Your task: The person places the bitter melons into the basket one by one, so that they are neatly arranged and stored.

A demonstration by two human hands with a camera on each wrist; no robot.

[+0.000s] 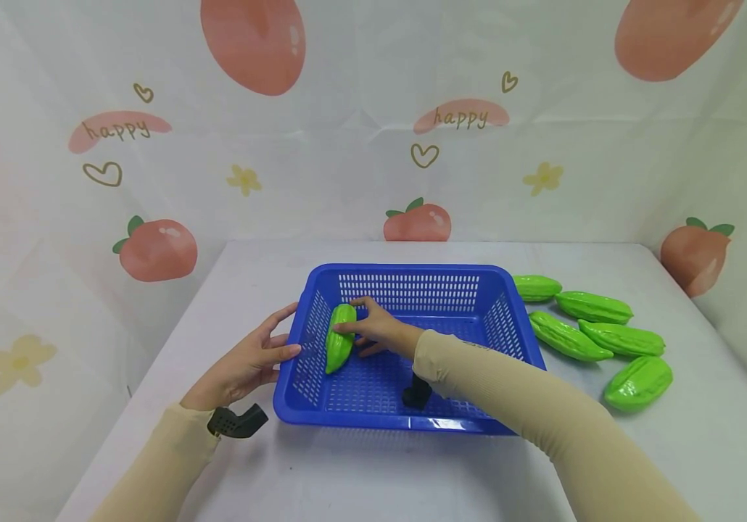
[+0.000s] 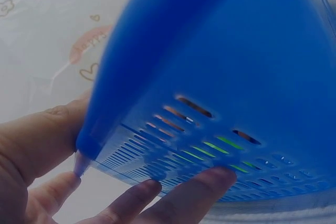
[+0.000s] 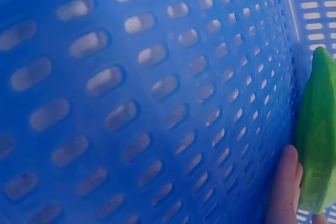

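A blue plastic basket (image 1: 406, 424) with slotted walls stands on the table. Inside it, along the left wall, lies a bright green bitter melon (image 1: 339, 348), tapered and ridged. My right hand (image 1: 380, 328) reaches in and grips this melon, with the thumb over it and the other fingers at its far end and side. In the right wrist view, only one end of the melon (image 3: 318, 135) and a few fingertips (image 3: 286, 182) show. My left hand (image 1: 252, 362) holds the basket's left rim, thumb at the edge and fingers against the outer wall (image 2: 199, 140).
Several more green bitter melons (image 1: 621, 338) lie on the white table (image 1: 243, 478) right of the basket, one partly hidden behind its rim. A white printed cloth (image 1: 334, 167) hangs behind the table and at its sides. Black wrist devices (image 1: 238, 422) sit on both arms.
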